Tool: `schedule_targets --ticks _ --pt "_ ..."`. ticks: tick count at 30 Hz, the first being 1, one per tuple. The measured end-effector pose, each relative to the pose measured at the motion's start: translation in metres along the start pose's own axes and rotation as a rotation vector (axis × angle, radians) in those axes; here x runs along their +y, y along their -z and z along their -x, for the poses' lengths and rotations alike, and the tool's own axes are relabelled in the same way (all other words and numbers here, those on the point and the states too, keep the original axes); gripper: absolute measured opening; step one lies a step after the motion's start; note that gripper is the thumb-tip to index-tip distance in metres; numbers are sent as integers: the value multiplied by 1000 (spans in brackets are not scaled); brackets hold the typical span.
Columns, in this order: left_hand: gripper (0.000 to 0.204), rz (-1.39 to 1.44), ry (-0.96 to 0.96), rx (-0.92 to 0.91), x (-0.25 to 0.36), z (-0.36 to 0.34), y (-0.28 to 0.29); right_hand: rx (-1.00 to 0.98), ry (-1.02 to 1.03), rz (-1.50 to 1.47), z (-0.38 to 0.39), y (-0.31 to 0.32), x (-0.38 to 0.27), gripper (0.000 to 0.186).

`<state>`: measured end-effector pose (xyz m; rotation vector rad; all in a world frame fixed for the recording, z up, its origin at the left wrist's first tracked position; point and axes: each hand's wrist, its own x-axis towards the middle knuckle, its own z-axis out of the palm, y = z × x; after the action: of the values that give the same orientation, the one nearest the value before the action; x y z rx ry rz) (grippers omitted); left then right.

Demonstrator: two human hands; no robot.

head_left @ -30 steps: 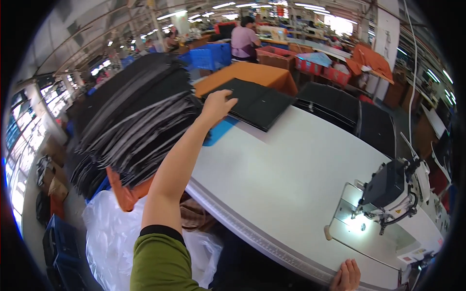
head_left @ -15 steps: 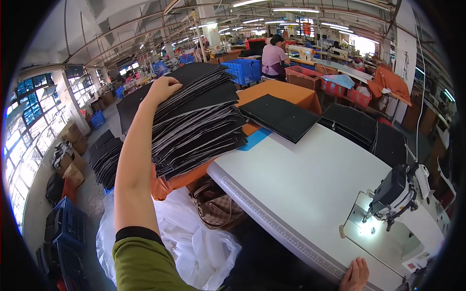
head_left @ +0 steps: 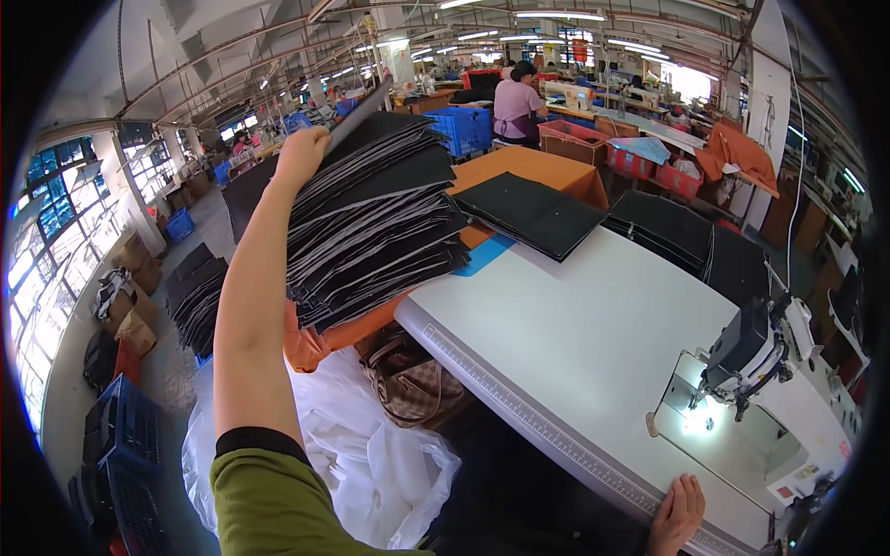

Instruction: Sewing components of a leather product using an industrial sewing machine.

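My left hand (head_left: 302, 159) reaches far forward over the top of a tall stack of black fabric panels (head_left: 375, 236). Its fingers are closed on the edge of one thin black panel (head_left: 358, 119), which tilts up off the pile. The stack leans unevenly, with pale edges showing between its layers. At the lower right, my right hand (head_left: 680, 512) lies with fingers extended on the near edge of the white sewing table (head_left: 575, 324), holding nothing. A sewing machine (head_left: 746, 357) with a lit needle area stands just beyond that hand.
A low pile of black panels (head_left: 530, 213) lies at the table's far edge; more piles (head_left: 663, 225) sit beyond it. White plastic sheeting (head_left: 371, 463) and a checked brown bag (head_left: 417, 385) are below the table. A co-worker (head_left: 517, 107) sits near blue and red crates.
My left hand has closed on a panel and raised its edge off the stack. The right hand stays on the table edge.
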<state>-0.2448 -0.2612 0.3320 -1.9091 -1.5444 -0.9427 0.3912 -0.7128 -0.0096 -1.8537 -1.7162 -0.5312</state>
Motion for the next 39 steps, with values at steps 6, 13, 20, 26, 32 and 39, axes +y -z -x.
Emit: schedule_targets --ticks 6,13,20,26,32,39 --pt "18 -125 -199 259 112 38 21 -35 -84 -37 -17 14 -19 21" --pt "21 216 -747 -132 286 196 -15 -121 170 -361 -65 16 -96 27" --pt "15 702 -611 -234 355 361 -66 -111 412 -214 -114 -26 -151 34" --pt "38 783 -186 -164 235 428 -72 -231 362 -246 -103 -60 -130 32" --pt "57 72 544 -294 83 607 -95 -224 346 -242 -104 -58 -135 34" --pt "35 340 1112 -665 53 658 -98 -207 379 -249 -103 -57 -138 34"
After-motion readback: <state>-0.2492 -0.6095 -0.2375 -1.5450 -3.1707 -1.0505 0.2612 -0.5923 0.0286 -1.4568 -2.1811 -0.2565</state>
